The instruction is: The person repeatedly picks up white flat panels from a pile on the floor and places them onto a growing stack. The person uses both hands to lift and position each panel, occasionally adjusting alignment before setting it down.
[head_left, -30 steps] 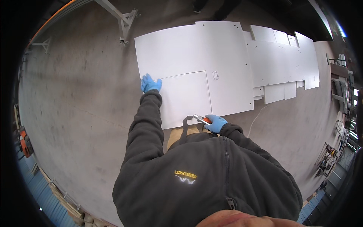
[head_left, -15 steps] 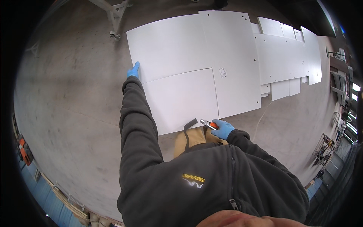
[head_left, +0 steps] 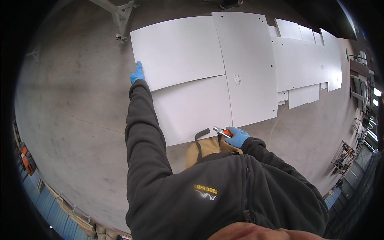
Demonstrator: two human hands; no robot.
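Observation:
My left hand [head_left: 137,73], in a blue glove, grips the left edge of a white panel [head_left: 180,52], with its thumb on the face. That panel's near edge stands a little above a second white panel [head_left: 192,108], throwing a shadow on it. Close to my waist, my right hand [head_left: 237,138], also gloved, is closed around a hand tool [head_left: 221,131] with a silver metal end and an orange-and-black handle; its exact kind is unclear. A dark strap [head_left: 203,133] hangs by my tan trousers, over the near panel's edge.
Right of these lies a tall white panel [head_left: 252,96] with dark holes and a small label. More white panels [head_left: 300,64] overlap beyond it. A white frame leg on a caster [head_left: 121,36] stands far left. At the far edge a dark shoe [head_left: 231,4] shows. Shelving [head_left: 343,158] lines the right.
My left hand has moved slightly left and away from me, raising the far-left panel's near edge and opening a shadowed gap. My right hand still holds the tool in nearly the same place.

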